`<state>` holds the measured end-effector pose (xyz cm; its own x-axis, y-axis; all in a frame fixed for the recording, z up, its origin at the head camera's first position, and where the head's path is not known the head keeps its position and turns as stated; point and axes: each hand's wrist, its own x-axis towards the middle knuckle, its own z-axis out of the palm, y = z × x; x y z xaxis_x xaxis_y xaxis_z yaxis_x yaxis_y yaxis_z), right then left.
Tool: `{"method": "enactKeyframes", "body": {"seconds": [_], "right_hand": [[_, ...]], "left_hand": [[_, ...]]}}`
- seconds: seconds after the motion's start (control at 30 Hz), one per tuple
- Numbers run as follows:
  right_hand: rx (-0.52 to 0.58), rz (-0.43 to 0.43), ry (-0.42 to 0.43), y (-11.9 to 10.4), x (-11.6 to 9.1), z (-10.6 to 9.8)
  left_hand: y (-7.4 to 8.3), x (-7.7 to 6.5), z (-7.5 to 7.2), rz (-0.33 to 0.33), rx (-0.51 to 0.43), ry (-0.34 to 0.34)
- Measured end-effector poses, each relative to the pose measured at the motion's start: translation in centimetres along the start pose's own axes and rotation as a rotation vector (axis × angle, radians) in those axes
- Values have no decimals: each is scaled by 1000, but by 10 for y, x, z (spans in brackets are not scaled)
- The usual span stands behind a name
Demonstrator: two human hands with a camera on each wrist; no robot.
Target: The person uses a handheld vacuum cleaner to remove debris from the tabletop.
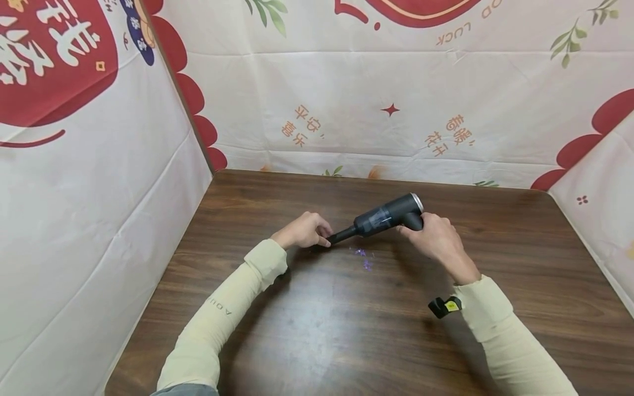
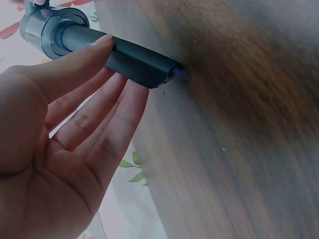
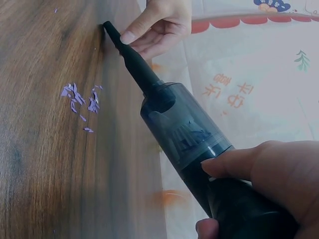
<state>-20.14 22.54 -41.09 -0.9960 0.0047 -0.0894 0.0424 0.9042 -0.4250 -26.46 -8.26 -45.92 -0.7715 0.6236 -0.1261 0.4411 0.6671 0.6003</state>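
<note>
A black handheld vacuum cleaner (image 1: 396, 208) slants across the back half of the table, its narrow nozzle pointing left and down. My right hand (image 1: 437, 237) grips its handle, thumb along the body in the right wrist view. With thumb and fingertips, my left hand (image 1: 306, 231) pinches the nozzle (image 2: 137, 59) near its mouth, which sits close over the wood. A purple bit (image 2: 179, 74) shows right at that mouth. Several small purple scraps (image 3: 93, 102) lie on the table beside the nozzle. Dark bits are visible inside the clear dust cup (image 3: 192, 127).
The brown wood-grain table (image 1: 317, 330) has a printed white cloth (image 1: 356, 110) hanging behind it. More cloth (image 1: 99, 220) hangs along the left side and at the right. A black strap with a yellow label (image 1: 446, 306) is on the right wrist.
</note>
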Motion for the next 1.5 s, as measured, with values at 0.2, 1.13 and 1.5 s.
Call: {"method": "enactKeyframes", "body": {"seconds": [0.2, 1.13, 1.5], "right_hand": [[-3, 7, -12, 0, -2, -1], [-38, 16, 21, 26, -37, -25], [-45, 46, 33, 36, -44, -33]], "left_hand": [[1, -1, 2, 12, 13, -1], [30, 12, 26, 100, -34, -75], [41, 24, 30, 125, -16, -79]]}}
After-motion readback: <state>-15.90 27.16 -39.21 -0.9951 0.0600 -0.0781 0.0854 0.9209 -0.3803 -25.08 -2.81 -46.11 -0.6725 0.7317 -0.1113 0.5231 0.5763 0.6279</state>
